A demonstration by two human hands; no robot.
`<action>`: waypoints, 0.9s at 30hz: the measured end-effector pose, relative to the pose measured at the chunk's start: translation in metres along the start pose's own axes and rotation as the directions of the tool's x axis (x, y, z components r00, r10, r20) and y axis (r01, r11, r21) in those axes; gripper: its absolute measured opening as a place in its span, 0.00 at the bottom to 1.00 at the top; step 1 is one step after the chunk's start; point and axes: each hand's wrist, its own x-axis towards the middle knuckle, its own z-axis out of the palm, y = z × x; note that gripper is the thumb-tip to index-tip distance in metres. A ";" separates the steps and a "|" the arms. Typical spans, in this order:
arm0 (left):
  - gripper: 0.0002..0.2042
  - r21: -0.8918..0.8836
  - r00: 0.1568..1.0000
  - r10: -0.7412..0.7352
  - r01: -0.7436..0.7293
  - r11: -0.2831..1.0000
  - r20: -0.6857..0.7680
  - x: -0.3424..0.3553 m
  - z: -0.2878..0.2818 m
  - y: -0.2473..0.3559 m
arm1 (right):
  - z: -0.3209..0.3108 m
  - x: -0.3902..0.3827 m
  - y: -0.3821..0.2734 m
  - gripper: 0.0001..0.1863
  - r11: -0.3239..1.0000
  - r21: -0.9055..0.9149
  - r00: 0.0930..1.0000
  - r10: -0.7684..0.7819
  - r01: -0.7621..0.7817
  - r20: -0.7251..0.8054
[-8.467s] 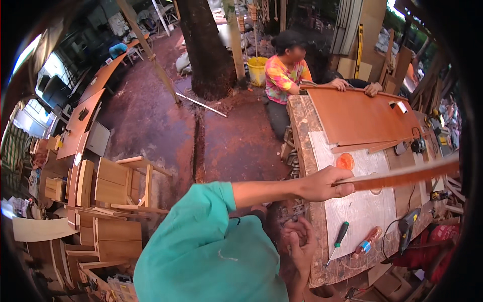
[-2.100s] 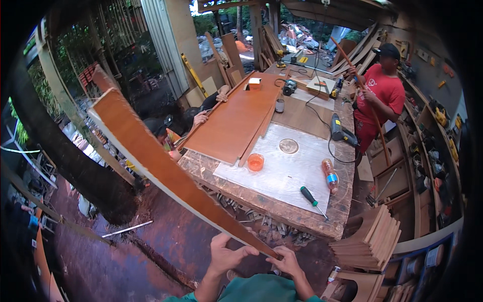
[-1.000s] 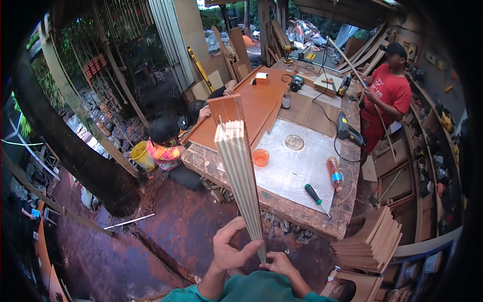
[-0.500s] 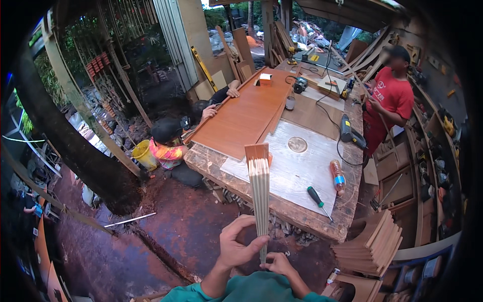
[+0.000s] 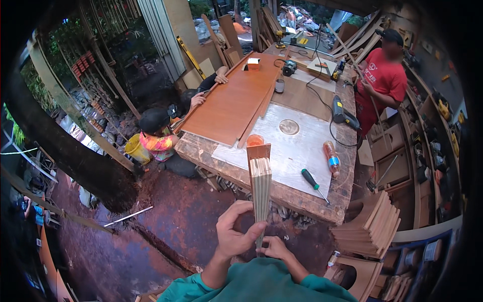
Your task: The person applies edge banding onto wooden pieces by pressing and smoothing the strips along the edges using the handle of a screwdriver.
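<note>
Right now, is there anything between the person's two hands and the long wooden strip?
Nothing visible. The left hand already grips the wooden strip near its lower end, and the right hand touches it just below. The workbench lies beyond.

Even daylight fills the centre of the frame, seemingly coming from the open side at the top, where greenery looks washed out. The pale sheet (image 5: 297, 146) on the workbench (image 5: 282, 186) reflects a soft sheen without harsh glare. Shadows are soft and dark under the bench edge. A black fisheye vignette rings the frame; straight boards bend near the rim. The lower left and far right corners are dim and slightly smeared.
</note>
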 end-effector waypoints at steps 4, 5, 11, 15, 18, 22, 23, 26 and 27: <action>0.17 -0.006 1.000 0.008 -0.008 1.000 -0.023 0.001 0.002 0.000 | -0.003 -0.001 -0.008 0.19 0.998 -0.035 0.998 0.056 -0.055 0.033; 0.17 -0.008 1.000 0.010 -0.011 1.000 -0.028 0.002 0.003 0.000 | -0.004 -0.002 -0.009 0.18 0.998 -0.035 0.998 0.054 -0.053 0.036; 0.17 0.115 0.998 0.057 -0.053 0.992 -0.027 0.002 0.002 0.002 | -0.009 -0.007 -0.022 0.17 0.995 -0.072 0.996 0.073 -0.069 0.054; 0.17 0.092 0.998 0.026 -0.020 0.996 -0.055 -0.002 0.002 0.005 | -0.012 -0.011 -0.030 0.18 0.995 -0.073 0.995 0.079 -0.074 0.056; 0.18 0.113 0.998 0.021 -0.015 0.993 -0.054 -0.005 0.003 0.007 | -0.012 -0.012 -0.032 0.18 0.996 -0.077 0.998 0.047 -0.043 0.048; 0.18 0.063 0.995 -0.014 0.020 0.998 -0.096 -0.010 0.004 0.009 | -0.011 -0.014 -0.029 0.18 0.997 -0.083 0.999 0.009 -0.007 0.032; 0.18 0.044 0.994 -0.025 0.030 0.999 -0.106 -0.011 0.004 0.010 | -0.010 -0.014 -0.028 0.18 0.997 -0.074 1.000 0.002 0.000 0.031; 0.18 -0.008 0.990 -0.040 0.039 0.999 -0.138 -0.012 0.003 0.012 | -0.009 -0.014 -0.026 0.18 0.996 -0.086 0.999 -0.002 0.005 0.037; 0.19 -0.030 0.988 -0.046 0.042 0.999 -0.146 -0.012 0.003 0.013 | -0.009 -0.015 -0.025 0.18 0.995 -0.096 0.999 0.001 0.003 0.046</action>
